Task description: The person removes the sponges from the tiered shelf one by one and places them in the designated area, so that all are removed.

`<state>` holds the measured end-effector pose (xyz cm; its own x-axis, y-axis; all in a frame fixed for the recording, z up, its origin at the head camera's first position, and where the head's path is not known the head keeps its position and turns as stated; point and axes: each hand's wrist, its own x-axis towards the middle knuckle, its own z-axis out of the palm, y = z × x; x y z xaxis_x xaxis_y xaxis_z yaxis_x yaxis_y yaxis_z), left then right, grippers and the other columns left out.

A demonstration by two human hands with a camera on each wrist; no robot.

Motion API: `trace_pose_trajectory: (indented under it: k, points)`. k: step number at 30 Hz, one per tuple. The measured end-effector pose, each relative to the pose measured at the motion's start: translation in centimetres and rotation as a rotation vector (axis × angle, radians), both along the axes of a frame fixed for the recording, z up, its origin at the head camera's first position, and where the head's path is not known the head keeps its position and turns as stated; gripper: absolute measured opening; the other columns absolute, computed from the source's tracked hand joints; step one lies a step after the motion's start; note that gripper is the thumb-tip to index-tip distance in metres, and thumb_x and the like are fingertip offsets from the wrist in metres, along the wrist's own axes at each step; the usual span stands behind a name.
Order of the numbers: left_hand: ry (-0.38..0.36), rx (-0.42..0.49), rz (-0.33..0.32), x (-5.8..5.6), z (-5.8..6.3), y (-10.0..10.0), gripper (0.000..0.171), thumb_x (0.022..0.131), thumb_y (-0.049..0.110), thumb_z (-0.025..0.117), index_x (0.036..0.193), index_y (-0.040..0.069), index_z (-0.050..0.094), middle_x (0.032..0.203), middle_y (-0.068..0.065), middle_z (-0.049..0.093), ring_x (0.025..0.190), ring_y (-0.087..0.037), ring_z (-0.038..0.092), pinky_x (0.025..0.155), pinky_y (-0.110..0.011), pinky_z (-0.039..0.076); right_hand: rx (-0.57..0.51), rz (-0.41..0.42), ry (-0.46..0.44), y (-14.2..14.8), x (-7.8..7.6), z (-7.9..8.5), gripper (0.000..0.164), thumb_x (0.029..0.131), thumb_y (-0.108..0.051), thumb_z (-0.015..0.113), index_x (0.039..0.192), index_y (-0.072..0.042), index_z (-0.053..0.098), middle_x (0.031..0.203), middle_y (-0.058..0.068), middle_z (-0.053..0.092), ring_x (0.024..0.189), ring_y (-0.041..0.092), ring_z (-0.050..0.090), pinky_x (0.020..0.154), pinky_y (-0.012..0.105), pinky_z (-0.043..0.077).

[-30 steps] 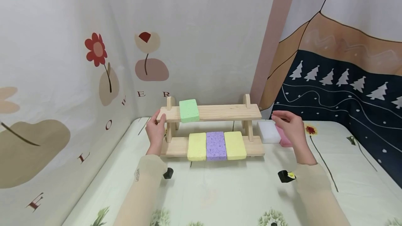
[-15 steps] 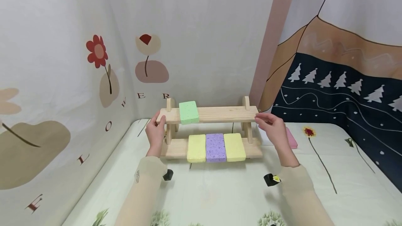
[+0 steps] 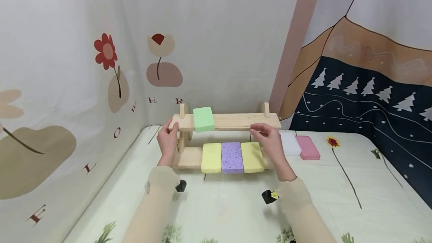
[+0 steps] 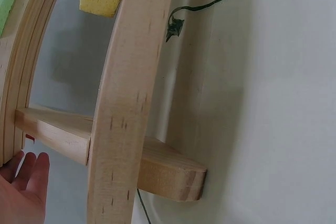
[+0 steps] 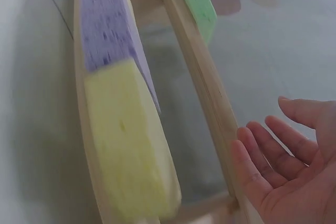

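A two-tier wooden rack (image 3: pixel 233 120) stands on the cloth-covered table. A green sponge (image 3: pixel 204 118) lies on its upper board, left of the middle. Side by side on the lower board are a yellow sponge (image 3: pixel 211 157), a purple sponge (image 3: pixel 232 156) and another yellow sponge (image 3: pixel 249 153). My left hand (image 3: pixel 167 141) holds the left end of the upper board, thumb in front. My right hand (image 3: pixel 271 143), holding nothing, is in front of the upper board's right part, above the right yellow sponge. In the right wrist view its fingers (image 5: pixel 275 156) are relaxed and spread.
To the right of the rack lie a white sponge (image 3: pixel 290 144), partly hidden by my right hand, and a pink sponge (image 3: pixel 308 147). A printed cloth wall (image 3: pixel 216 48) rises close behind the rack. A dark tree-patterned cloth (image 3: pixel 364 104) hangs at the right.
My right hand has moved left, from above the white and pink sponges to the front of the rack's right part. My left hand stays at the upper board's left end.
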<state>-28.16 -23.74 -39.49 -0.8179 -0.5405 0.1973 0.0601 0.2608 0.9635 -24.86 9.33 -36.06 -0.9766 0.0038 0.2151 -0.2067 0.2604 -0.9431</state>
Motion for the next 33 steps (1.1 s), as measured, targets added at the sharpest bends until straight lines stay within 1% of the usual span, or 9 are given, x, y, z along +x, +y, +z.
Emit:
trace_pose_trajectory:
  k: [4, 8, 10, 13, 15, 18, 22, 30, 33]
  points:
    - [-0.001, -0.003, 0.004, 0.1, 0.1, 0.0, 0.048, 0.101, 0.033, 0.057, 0.146, 0.014, 0.052, 0.149, -0.011, 0.052, 0.137, -0.027, 0.052, 0.113, -0.040, 0.048, -0.029, 0.029, 0.010, -1.6, -0.2, -0.3, 0.028, 0.096, -0.017, 0.067, 0.120, -0.002, 0.069, 0.120, 0.018, 0.071, 0.102, 0.017, 0.067, 0.076, 0.010, 0.053]
    - [-0.005, -0.004, 0.011, 0.3, 0.1, -0.1, 0.049, 0.101, 0.033, 0.057, 0.145, 0.014, 0.052, 0.149, -0.011, 0.053, 0.136, -0.027, 0.053, 0.113, -0.040, 0.048, -0.051, 0.061, 0.029, -2.9, -0.3, -0.5, 0.029, 0.096, -0.017, 0.067, 0.120, -0.001, 0.068, 0.120, 0.019, 0.070, 0.105, 0.022, 0.068, 0.077, 0.010, 0.053]
    - [-0.004, -0.003, 0.012, 0.2, 0.1, -0.2, 0.049, 0.101, 0.032, 0.057, 0.145, 0.014, 0.052, 0.149, -0.012, 0.053, 0.136, -0.027, 0.053, 0.113, -0.040, 0.048, -0.068, 0.077, 0.036, -3.6, -0.3, -0.5, 0.029, 0.096, -0.016, 0.067, 0.120, -0.001, 0.068, 0.121, 0.020, 0.070, 0.107, 0.027, 0.068, 0.077, 0.009, 0.053]
    - [0.000, -0.002, 0.012, 0.1, 0.0, -0.3, 0.048, 0.100, 0.032, 0.058, 0.145, 0.014, 0.052, 0.149, -0.012, 0.053, 0.137, -0.027, 0.052, 0.113, -0.040, 0.048, -0.065, 0.093, 0.044, -4.5, -0.4, -0.5, 0.029, 0.095, -0.016, 0.068, 0.120, -0.001, 0.068, 0.121, 0.019, 0.070, 0.108, 0.029, 0.068, 0.077, 0.011, 0.054]
    - [0.003, -0.009, 0.009, -0.1, 0.0, -0.3, 0.048, 0.100, 0.031, 0.058, 0.145, 0.013, 0.053, 0.149, -0.012, 0.052, 0.137, -0.028, 0.051, 0.114, -0.040, 0.047, -0.054, 0.096, 0.053, -5.0, -0.5, -0.4, 0.028, 0.095, -0.016, 0.068, 0.120, -0.002, 0.069, 0.120, 0.018, 0.071, 0.108, 0.029, 0.069, 0.079, 0.014, 0.056]
    - [0.005, -0.016, 0.010, -0.1, 0.0, -0.2, 0.048, 0.100, 0.032, 0.058, 0.145, 0.014, 0.053, 0.149, -0.011, 0.052, 0.138, -0.027, 0.051, 0.114, -0.039, 0.047, -0.045, 0.103, 0.062, -5.8, -0.5, -0.2, 0.028, 0.094, -0.014, 0.069, 0.119, -0.002, 0.069, 0.118, 0.018, 0.072, 0.108, 0.030, 0.069, 0.085, 0.024, 0.060]
    - [0.013, -0.017, 0.008, -0.1, 0.0, -0.2, 0.048, 0.100, 0.031, 0.058, 0.145, 0.014, 0.053, 0.149, -0.011, 0.052, 0.139, -0.027, 0.050, 0.115, -0.040, 0.046, -0.045, 0.119, 0.074, -6.9, -0.6, 0.0, 0.030, 0.094, -0.013, 0.069, 0.121, 0.000, 0.067, 0.118, 0.018, 0.072, 0.109, 0.030, 0.068, 0.093, 0.033, 0.060]
    - [0.030, -0.021, 0.007, 0.1, 0.1, -0.1, 0.047, 0.100, 0.032, 0.059, 0.143, 0.013, 0.054, 0.149, -0.010, 0.053, 0.138, -0.028, 0.050, 0.114, -0.041, 0.047, -0.093, 0.152, 0.056, -8.9, -1.0, 0.2, 0.033, 0.093, -0.010, 0.069, 0.124, 0.000, 0.065, 0.120, 0.020, 0.070, 0.108, 0.031, 0.068, 0.088, 0.029, 0.062]
    - [0.032, -0.022, 0.008, 0.1, 0.2, -0.1, 0.047, 0.100, 0.031, 0.059, 0.143, 0.012, 0.055, 0.148, -0.011, 0.054, 0.138, -0.028, 0.051, 0.114, -0.041, 0.047, -0.116, 0.153, 0.044, -9.5, -1.1, 0.3, 0.035, 0.093, -0.010, 0.069, 0.126, 0.000, 0.064, 0.121, 0.020, 0.069, 0.107, 0.033, 0.069, 0.086, 0.030, 0.063]
